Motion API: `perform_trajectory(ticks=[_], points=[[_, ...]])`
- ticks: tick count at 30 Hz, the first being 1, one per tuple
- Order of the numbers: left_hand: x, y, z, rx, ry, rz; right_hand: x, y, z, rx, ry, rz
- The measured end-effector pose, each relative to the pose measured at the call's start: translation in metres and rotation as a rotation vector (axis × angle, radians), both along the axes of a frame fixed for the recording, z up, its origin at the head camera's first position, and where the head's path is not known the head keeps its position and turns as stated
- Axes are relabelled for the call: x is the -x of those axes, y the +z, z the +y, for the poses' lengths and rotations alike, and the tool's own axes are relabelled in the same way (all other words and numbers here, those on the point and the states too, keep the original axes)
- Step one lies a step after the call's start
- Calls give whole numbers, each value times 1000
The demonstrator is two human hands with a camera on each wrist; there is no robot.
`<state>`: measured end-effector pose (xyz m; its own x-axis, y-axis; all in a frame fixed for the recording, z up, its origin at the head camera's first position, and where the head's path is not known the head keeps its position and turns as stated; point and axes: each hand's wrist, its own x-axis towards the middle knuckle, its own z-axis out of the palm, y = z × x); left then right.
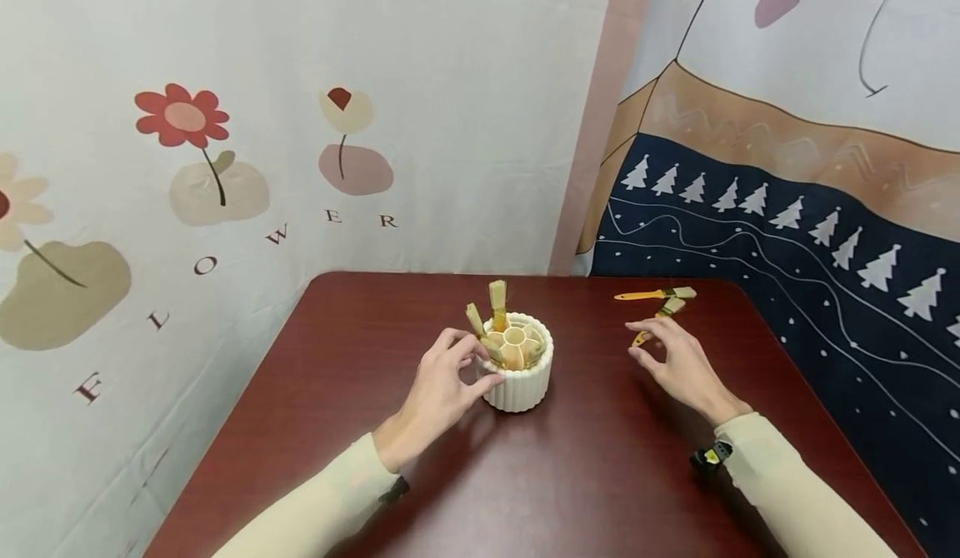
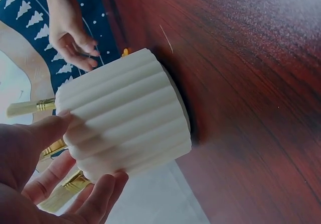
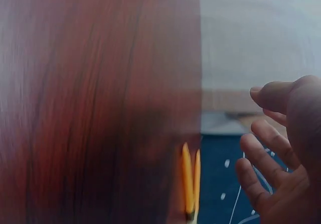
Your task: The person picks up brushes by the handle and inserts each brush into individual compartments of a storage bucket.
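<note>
Head view. The right hand (image 1: pixel 678 362) hovers with relaxed, loosely spread fingers and holds nothing. A yellow-handled brush (image 1: pixel 654 321) lies flat on the dark red bench (image 1: pixel 600 475) just beyond its fingertips, toward the far right corner; whether a fingertip touches the handle end cannot be told. The brush's long axis runs diagonally, handle end toward the hand and bristles away from it. A second brush (image 1: pixel 655 294) lies farther off, nearly crosswise, bristles to the right. The right hand is by far the nearer to both. The left hand (image 1: pixel 442 387) grips the near left side of a white ribbed holder (image 1: pixel 519 379), thumb and fingers curled about its wall. The holder stands upright near the bench's middle, its top divided into compartments, with several brushes (image 1: pixel 497 304) standing in it, bristles up.

Left wrist view. The left thumb and fingers (image 2: pixel 98 196) press the fluted wall of the holder (image 2: pixel 125 118); pale bristles with brass ferrules project past its mouth. The right hand (image 2: pixel 70 30) shows beyond, open.

Right wrist view. The image is blurred. The right hand's fingers (image 3: pixel 268 158) are apart and gently bent, holding nothing; two slim yellow handles (image 3: pixel 190 179) lie side by side on the bench (image 3: pixel 90 108), just beside the fingers.
</note>
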<state>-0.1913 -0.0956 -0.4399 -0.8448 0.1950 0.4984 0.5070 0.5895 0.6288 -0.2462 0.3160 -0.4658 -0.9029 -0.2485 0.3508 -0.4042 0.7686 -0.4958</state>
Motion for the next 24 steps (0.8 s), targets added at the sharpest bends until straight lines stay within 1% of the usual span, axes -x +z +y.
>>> perform_trajectory(ticks=[4, 10, 17, 21, 24], points=[[1, 0, -3, -9, -14, -1, 9, -4, 15, -5, -32, -67], [7, 1, -7, -36, -45, -18, 24, -8, 33, -49, -58, -93], [13, 5, -13, -61, -77, -64, 44, -8, 44, -125, -53, -96], [16, 5, -17, -82, -106, -100, 53, -9, 47, -173, -57, -128], [18, 3, -18, -114, -139, -143, 57, -12, 49, -207, -66, -156]])
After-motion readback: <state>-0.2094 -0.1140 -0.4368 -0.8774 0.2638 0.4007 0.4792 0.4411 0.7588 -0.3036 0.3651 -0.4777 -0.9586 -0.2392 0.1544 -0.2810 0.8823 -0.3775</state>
